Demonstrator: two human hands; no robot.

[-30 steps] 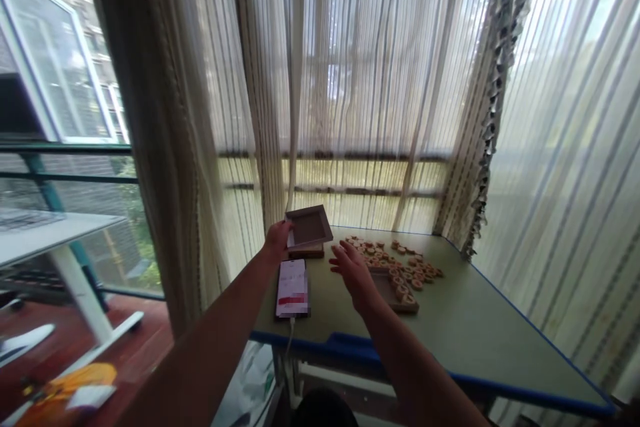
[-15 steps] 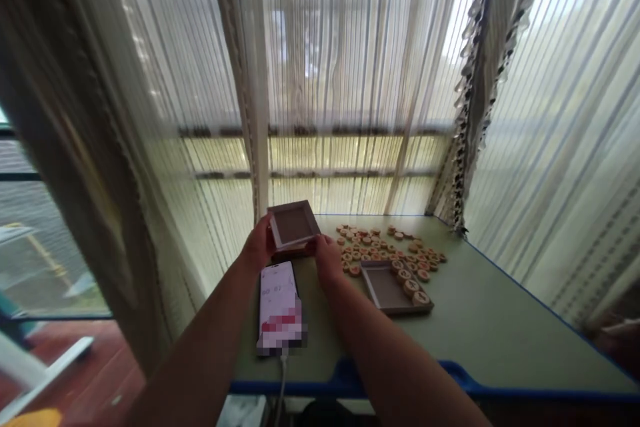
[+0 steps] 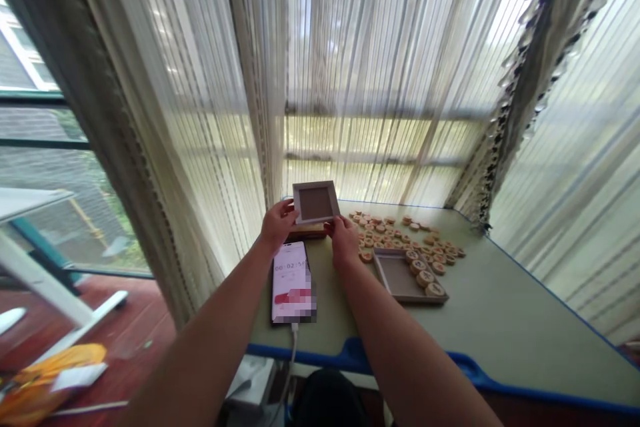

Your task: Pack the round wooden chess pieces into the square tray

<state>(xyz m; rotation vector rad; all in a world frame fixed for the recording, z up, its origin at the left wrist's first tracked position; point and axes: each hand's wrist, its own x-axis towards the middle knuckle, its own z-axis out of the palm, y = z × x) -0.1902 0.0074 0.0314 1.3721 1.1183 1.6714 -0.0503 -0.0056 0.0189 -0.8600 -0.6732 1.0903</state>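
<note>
Between my hands I hold up a shallow square box part (image 3: 316,203), its hollow side facing me. My left hand (image 3: 279,223) grips its left edge, and my right hand (image 3: 344,235) pinches its lower right corner. Beneath it, a brown box-like thing (image 3: 306,232) lies on the table, partly hidden. To the right of my right hand is an open shallow box (image 3: 400,275), with several round wooden xiangqi pieces (image 3: 425,278) in a row along its right side. Many loose xiangqi pieces (image 3: 395,237) are scattered behind that box.
A phone (image 3: 290,280) showing a timer lies below my left hand, with a white cable (image 3: 294,347) running over the table's blue front edge. The pale green table (image 3: 510,320) stretches to the right. Sheer curtains (image 3: 370,80) hang behind it. An orange bag (image 3: 55,380) lies on the floor at left.
The held box part has tipped up to face me more squarely and sits higher above the brown thing. My view has turned slightly downward and left.
</note>
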